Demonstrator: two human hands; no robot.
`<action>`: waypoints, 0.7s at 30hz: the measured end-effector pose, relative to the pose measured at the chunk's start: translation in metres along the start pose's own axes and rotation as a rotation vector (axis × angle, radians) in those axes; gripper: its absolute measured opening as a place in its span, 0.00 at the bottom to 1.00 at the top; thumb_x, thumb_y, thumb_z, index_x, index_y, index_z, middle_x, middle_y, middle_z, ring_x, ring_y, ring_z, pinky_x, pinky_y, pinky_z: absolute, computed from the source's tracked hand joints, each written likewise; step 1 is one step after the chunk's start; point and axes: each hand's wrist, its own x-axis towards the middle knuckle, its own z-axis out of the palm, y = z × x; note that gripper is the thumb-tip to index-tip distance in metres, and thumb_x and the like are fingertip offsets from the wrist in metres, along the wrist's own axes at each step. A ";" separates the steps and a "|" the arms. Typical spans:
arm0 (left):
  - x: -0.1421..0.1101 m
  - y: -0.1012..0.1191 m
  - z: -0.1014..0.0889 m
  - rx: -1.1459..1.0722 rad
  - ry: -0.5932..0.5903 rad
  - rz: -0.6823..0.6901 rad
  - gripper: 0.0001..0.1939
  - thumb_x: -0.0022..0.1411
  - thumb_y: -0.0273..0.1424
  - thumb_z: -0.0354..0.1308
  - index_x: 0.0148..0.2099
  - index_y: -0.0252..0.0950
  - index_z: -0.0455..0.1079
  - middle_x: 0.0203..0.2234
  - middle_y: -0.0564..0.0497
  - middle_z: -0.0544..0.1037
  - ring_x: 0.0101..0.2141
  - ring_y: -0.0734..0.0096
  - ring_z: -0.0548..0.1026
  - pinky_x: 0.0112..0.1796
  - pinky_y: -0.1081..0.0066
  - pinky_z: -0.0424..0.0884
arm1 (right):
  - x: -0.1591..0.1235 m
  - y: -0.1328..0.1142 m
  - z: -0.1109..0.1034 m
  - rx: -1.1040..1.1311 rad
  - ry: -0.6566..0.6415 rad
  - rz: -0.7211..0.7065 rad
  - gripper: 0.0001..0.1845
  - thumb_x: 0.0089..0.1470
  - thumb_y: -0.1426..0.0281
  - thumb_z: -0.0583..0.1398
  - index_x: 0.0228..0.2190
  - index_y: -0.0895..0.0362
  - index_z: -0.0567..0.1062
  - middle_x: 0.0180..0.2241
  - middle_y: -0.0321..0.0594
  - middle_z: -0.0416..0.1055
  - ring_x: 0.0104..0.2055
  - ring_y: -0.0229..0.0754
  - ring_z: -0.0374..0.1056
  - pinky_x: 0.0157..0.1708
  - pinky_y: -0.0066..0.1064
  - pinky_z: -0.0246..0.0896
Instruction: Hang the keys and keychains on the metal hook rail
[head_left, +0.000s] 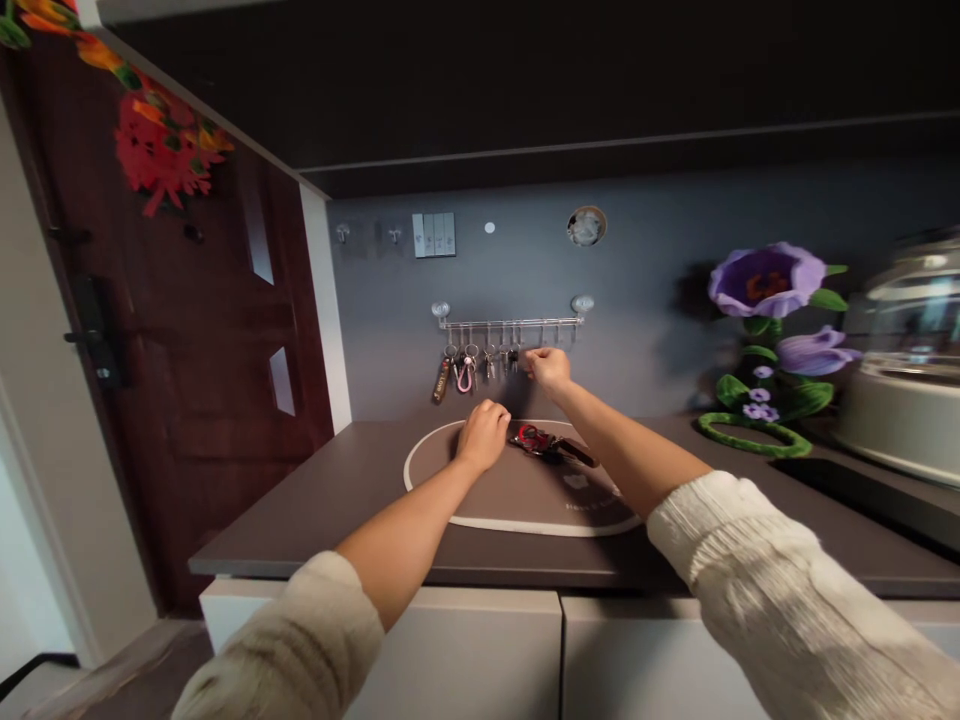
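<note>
A clear hook rail (510, 323) is fixed to the grey wall, and several sets of keys (490, 363) hang from it. Among them are a brown strap fob (441, 380) and a pink loop (465, 374). My right hand (549, 368) is raised just under the rail, fingers pinched beside the rightmost hanging keys; what they hold is hidden. Lower down, my left hand (484, 434) is over the oval mat (517, 490), its fingers curled together, with any contents out of sight. Right of it, a bunch of keys with red and dark fobs (551, 443) lies on the mat.
A dark shelf (525, 80) overhangs the counter (322, 500). Purple artificial flowers (769, 285) and a clear-domed appliance (911, 370) stand at the right. White switches (433, 235) and small hooks (343, 234) are on the wall. A dark red door (187, 400) is at the left.
</note>
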 end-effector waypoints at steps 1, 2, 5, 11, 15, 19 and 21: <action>0.000 0.000 0.000 0.006 -0.002 -0.003 0.11 0.62 0.30 0.44 0.35 0.36 0.67 0.34 0.49 0.71 0.38 0.70 0.68 0.40 0.69 0.64 | -0.001 -0.001 -0.003 -0.008 -0.002 -0.010 0.08 0.45 0.72 0.56 0.26 0.62 0.74 0.22 0.38 0.70 0.19 0.31 0.61 0.20 0.23 0.57; 0.000 0.000 0.000 0.013 -0.003 -0.004 0.11 0.62 0.30 0.44 0.35 0.36 0.67 0.34 0.49 0.71 0.38 0.70 0.68 0.41 0.69 0.64 | -0.003 -0.002 -0.006 -0.015 -0.004 -0.021 0.08 0.45 0.72 0.55 0.26 0.62 0.73 0.21 0.38 0.69 0.19 0.31 0.61 0.21 0.23 0.57; -0.001 0.001 -0.001 0.042 -0.010 0.016 0.12 0.62 0.30 0.43 0.35 0.36 0.67 0.34 0.49 0.71 0.38 0.70 0.68 0.41 0.70 0.64 | -0.009 -0.007 -0.015 -0.019 -0.008 -0.049 0.07 0.45 0.71 0.55 0.25 0.61 0.73 0.20 0.36 0.68 0.20 0.31 0.61 0.23 0.24 0.58; -0.002 0.004 -0.002 0.133 -0.037 0.074 0.14 0.63 0.32 0.41 0.36 0.36 0.67 0.35 0.48 0.70 0.39 0.70 0.68 0.41 0.69 0.63 | -0.037 -0.015 -0.031 0.075 -0.062 -0.076 0.06 0.45 0.71 0.55 0.26 0.60 0.71 0.23 0.36 0.68 0.21 0.30 0.59 0.23 0.23 0.57; -0.003 0.005 -0.003 0.153 -0.045 0.091 0.15 0.64 0.32 0.40 0.37 0.36 0.68 0.35 0.48 0.70 0.39 0.69 0.68 0.42 0.70 0.63 | -0.058 -0.010 -0.043 0.112 -0.123 -0.048 0.06 0.46 0.71 0.55 0.26 0.60 0.70 0.24 0.36 0.67 0.21 0.30 0.59 0.21 0.22 0.56; -0.004 0.006 -0.005 0.155 -0.045 0.109 0.16 0.64 0.33 0.40 0.36 0.35 0.68 0.34 0.47 0.70 0.39 0.69 0.68 0.42 0.69 0.63 | -0.073 0.002 -0.054 0.087 -0.147 -0.018 0.07 0.46 0.70 0.55 0.28 0.60 0.70 0.24 0.37 0.67 0.23 0.30 0.61 0.22 0.21 0.58; -0.004 0.007 -0.006 0.155 -0.055 0.116 0.16 0.64 0.33 0.40 0.36 0.35 0.68 0.34 0.47 0.70 0.39 0.69 0.68 0.41 0.69 0.63 | -0.079 0.010 -0.059 0.071 -0.161 -0.005 0.07 0.46 0.70 0.55 0.28 0.60 0.70 0.24 0.37 0.68 0.23 0.31 0.61 0.23 0.22 0.58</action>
